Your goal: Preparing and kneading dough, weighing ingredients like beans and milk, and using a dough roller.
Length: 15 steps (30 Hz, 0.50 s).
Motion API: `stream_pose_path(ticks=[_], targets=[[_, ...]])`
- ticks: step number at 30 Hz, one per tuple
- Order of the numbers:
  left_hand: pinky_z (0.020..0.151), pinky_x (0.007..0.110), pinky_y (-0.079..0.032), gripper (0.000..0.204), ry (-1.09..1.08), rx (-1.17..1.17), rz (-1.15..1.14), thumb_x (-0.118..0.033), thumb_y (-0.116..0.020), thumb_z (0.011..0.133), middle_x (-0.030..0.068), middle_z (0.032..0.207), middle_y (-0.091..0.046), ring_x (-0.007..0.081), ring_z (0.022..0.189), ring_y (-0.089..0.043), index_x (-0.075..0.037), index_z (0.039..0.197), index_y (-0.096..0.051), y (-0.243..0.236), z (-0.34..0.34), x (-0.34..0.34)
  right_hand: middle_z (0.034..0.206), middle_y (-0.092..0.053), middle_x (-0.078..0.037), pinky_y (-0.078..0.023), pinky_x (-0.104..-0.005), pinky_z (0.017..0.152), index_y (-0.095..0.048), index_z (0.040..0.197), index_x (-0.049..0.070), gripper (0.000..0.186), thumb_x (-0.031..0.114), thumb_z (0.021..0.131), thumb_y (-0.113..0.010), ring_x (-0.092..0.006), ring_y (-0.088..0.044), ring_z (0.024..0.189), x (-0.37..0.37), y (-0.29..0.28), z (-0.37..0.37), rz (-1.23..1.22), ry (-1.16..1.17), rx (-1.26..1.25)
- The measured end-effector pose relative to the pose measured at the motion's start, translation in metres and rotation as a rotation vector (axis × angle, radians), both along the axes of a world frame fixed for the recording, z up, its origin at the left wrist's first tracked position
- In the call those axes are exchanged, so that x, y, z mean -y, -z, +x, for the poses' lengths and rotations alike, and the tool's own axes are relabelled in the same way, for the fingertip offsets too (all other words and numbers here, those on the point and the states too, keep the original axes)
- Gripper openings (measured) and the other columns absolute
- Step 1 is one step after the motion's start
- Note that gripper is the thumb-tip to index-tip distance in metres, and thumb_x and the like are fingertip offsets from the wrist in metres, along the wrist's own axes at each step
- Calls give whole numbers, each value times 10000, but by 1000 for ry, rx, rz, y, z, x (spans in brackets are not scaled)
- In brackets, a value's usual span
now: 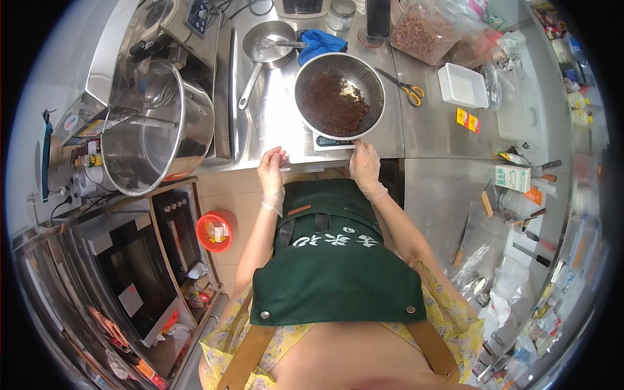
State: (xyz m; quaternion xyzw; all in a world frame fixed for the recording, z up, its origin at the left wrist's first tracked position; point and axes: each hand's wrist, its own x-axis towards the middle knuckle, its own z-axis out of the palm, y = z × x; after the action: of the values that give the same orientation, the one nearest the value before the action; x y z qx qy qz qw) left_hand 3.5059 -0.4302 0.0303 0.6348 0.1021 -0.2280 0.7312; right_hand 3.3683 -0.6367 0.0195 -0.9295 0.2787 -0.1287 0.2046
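The left hand (272, 171) hung half-open, empty — the right hand (365, 166) was at the scale (330, 143) (grip unclear) beneath the bowl (369, 83).

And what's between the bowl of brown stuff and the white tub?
Scissors with yellow handles lie between the bowl and the white tub, in the head view.

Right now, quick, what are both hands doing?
Left hand: loosely open, curled, nothing seen in it.
Right hand: at the edge of the scale; whether it grips can't be told.
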Motion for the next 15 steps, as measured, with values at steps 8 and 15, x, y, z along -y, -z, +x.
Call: stream_pose_path(ticks=[8, 15], targets=[[791, 256, -484, 219, 38, -15, 8, -47, -500, 922, 74, 924, -654, 132, 815, -607, 31, 1095, -611, 1, -10, 13, 920, -543, -194, -465, -491, 770, -514, 1215, 89, 460, -26, 770, -534, -392, -557, 862, 15, 4, -9, 123, 28, 43], [852, 317, -504, 322, 81, 97, 86, -221, -565, 922, 113, 1019, -664, 200, 914, -639, -8, 1162, -600, 20, -4, 17, 1173, -555, -144, -459, -452, 874, -429, 1321, 91, 565, -8, 781, -559, -345, -532, 1048, 67, -17, -103, 132, 179, 152]])
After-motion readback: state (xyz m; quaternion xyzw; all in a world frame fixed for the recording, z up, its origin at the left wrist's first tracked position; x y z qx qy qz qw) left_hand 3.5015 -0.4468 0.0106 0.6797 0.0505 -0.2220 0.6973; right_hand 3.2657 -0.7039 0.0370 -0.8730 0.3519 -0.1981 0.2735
